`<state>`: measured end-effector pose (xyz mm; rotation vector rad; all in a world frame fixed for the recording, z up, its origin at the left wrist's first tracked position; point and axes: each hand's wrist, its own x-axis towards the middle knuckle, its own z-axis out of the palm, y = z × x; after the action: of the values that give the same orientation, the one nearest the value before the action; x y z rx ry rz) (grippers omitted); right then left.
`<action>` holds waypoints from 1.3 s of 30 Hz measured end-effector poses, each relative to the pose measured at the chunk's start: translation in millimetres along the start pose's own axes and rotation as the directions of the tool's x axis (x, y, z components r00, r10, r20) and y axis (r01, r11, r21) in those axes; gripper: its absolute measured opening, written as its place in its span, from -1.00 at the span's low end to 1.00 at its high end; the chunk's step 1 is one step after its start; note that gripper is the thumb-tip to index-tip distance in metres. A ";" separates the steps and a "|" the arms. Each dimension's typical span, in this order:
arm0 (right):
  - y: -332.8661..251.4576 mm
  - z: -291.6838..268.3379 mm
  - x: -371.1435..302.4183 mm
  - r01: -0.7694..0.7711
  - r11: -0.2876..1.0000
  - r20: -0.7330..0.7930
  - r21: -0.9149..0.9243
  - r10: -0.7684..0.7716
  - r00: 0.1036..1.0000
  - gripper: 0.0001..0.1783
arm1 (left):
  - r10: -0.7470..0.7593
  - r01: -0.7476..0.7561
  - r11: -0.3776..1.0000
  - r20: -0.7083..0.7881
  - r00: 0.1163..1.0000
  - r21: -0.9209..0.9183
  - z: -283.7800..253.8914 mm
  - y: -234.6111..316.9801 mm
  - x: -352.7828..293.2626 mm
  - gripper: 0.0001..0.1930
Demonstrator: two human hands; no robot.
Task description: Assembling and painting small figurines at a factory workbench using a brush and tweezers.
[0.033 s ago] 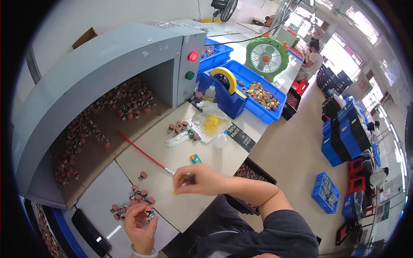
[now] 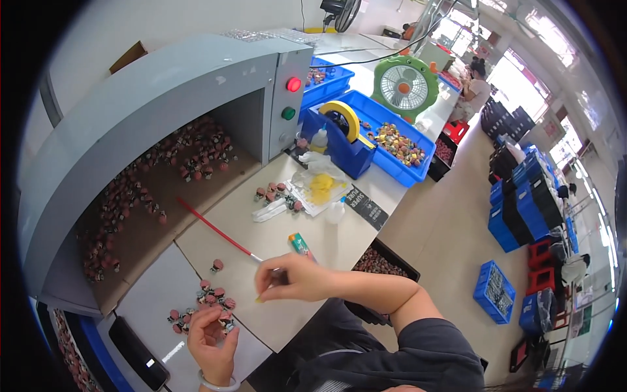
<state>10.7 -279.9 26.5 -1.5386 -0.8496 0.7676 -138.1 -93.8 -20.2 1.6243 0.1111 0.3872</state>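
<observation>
My left hand point(image 2: 212, 340) is closed, pinching a small pink-topped figurine point(image 2: 226, 322) between thumb and fingers. Several similar pink figurines point(image 2: 212, 295) lie just beyond it on the table, and a lone one point(image 2: 217, 265) stands a little farther off. To the right, my right hand point(image 2: 290, 279) hovers with its fingers pinched. A small yellow tip point(image 2: 259, 300) pokes out below those fingertips; the fingers hide the rest of what they hold. Close by lies a red stick point(image 2: 212, 227) with a silvery end, reaching from a grey machine's opening toward my right hand.
The grey arched machine point(image 2: 163, 72) has many figurines inside. Behind the right hand are an orange-and-green tube point(image 2: 299, 244), a squeeze bottle point(image 2: 336, 211), yellow paint point(image 2: 321, 187) on plastic and a blue tape dispenser point(image 2: 343, 147). A blue tray point(image 2: 424, 166) and green fan point(image 2: 405, 88) stand farther back.
My right hand has shifted slightly left and a little down, toward the left hand, uncovering more of the orange-and-green tube. My left hand keeps the figurine in place.
</observation>
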 end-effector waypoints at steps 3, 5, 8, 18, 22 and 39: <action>8.4 23.5 24.2 0.033 0.997 0.107 0.065 -0.040 0.994 -0.85 | -0.030 0.030 1.000 -0.073 0.997 -0.009 -3.7 3.8 3.0 -0.57; 5.2 32.3 33.8 0.007 0.990 0.089 0.142 -0.019 0.996 -0.81 | 0.026 -0.035 0.995 -0.095 0.995 -0.096 -9.7 -0.6 2.7 -0.59; 9.5 35.0 37.5 -0.018 0.986 -0.033 0.168 0.024 0.999 -0.71 | 0.040 -0.050 0.989 -0.076 0.996 -0.139 -5.2 -3.7 10.8 -0.61; 2.9 55.3 45.4 -0.103 0.990 0.039 0.100 0.099 0.994 -0.68 | 0.029 -0.024 0.981 -0.023 0.999 0.190 -18.1 8.3 6.7 -0.60; 2.3 57.2 46.0 -0.133 0.990 0.048 0.040 0.131 0.990 -0.69 | 0.224 -0.197 0.885 -0.015 0.974 0.422 -12.1 13.1 7.3 -0.62; 8.9 67.8 18.4 0.426 0.872 -0.063 -0.240 -0.452 0.890 -0.59 | -0.280 0.484 0.692 0.419 0.864 -0.536 -23.2 13.5 10.3 -0.18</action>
<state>-36.2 -229.9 8.9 -1.4841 -1.1741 0.2511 -137.8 -69.9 -4.1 0.9300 0.0755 -0.1659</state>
